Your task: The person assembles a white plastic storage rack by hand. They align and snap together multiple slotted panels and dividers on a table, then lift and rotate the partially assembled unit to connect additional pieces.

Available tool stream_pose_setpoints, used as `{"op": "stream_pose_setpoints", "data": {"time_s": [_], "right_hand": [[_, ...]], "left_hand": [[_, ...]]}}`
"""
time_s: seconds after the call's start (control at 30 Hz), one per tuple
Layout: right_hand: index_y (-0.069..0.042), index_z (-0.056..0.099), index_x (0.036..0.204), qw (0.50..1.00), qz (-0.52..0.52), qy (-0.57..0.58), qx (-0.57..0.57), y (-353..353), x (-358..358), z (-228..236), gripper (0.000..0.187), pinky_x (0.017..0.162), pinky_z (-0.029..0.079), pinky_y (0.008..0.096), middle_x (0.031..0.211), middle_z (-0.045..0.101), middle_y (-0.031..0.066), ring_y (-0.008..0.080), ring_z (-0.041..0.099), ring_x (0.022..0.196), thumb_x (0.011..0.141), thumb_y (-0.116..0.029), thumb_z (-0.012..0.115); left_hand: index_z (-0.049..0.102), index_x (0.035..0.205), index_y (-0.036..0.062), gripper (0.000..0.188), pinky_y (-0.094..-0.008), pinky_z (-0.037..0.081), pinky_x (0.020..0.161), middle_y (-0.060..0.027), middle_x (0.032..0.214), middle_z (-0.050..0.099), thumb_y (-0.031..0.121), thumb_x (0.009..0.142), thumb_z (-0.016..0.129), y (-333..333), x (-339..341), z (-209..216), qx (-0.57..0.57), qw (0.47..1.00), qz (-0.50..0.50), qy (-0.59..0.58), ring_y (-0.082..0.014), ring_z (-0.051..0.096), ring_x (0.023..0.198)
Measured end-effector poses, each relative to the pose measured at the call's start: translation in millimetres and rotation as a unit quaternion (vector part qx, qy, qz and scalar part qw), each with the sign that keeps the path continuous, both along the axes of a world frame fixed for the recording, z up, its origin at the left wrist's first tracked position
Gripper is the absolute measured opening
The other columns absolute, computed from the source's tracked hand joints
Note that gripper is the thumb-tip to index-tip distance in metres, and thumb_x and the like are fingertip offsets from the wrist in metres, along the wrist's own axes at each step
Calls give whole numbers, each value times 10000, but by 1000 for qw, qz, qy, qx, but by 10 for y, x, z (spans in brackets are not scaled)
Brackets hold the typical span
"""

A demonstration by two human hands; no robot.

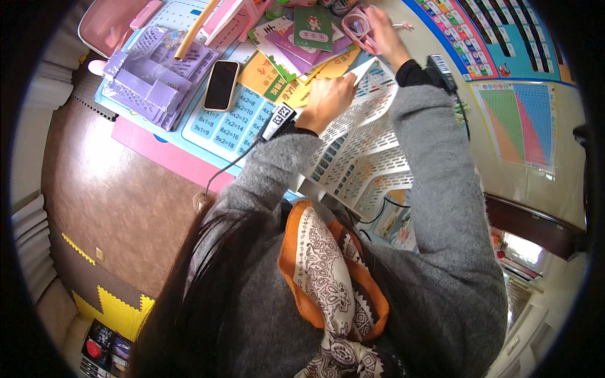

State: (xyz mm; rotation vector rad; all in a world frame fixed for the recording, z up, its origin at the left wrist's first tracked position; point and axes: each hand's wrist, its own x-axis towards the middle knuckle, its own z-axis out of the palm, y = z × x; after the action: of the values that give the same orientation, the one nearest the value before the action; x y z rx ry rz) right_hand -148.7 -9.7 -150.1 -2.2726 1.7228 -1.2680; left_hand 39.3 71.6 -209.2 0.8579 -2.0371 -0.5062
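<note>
**Two hands at a white lattice basket panel**

The left hand (328, 101) is closed on the far corner of a white plastic lattice panel (362, 148), fingers curled over its pointed top edge. The panel lies in the middle of the scene, tilted up off the surface (132, 189), its near part joined to other white lattice pieces just in front of the person's chest. The right hand (383, 34) reaches farther away, to a pink ring-shaped item (356, 25) at the far edge of the clutter; its fingers rest on it, but whether they pinch it cannot be told.

The panel looks light, thin and stiff, with some spring where the slots thin it out. Its smooth plastic would probably slip under flat pressure, so the rim or a corner, where a finger can hook through an opening, seems the safest hold. Bending it hard near the joints could likely snap a tab.

To the left lies a black phone (221, 84) on a blue multiplication chart (224, 129), with a purple lattice basket (148, 79) farther left and a pink tray (110, 25) beyond it. Coloured booklets (302, 38) are fanned between the phone and the right hand. A wall chart (520, 123) hangs at the right.
</note>
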Motion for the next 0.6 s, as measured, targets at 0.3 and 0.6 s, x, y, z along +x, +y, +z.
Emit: {"op": "stream_pose_setpoints", "data": {"time_s": [0.3, 0.6], "right_hand": [[-29, 642, 1008, 982, -47, 63, 171, 586, -322, 854, 375, 699, 459, 267, 837, 669, 74, 131, 625, 781, 934, -371, 508], [-12, 672, 944, 877, -156, -107, 442, 1320, -410, 511, 492, 709, 461, 261, 853, 660, 41, 110, 583, 750, 921, -473, 500]], "left_hand": [[565, 843, 82, 276, -368, 462, 462, -100, 597, 584, 351, 874, 619, 167, 145, 255, 40, 996, 22, 82, -267, 586, 512], [569, 1007, 54, 280, -386, 500, 690, -114, 929, 597, 256, 838, 662, 795, -166, 178, 123, 983, -75, 111, -304, 609, 852]]}}
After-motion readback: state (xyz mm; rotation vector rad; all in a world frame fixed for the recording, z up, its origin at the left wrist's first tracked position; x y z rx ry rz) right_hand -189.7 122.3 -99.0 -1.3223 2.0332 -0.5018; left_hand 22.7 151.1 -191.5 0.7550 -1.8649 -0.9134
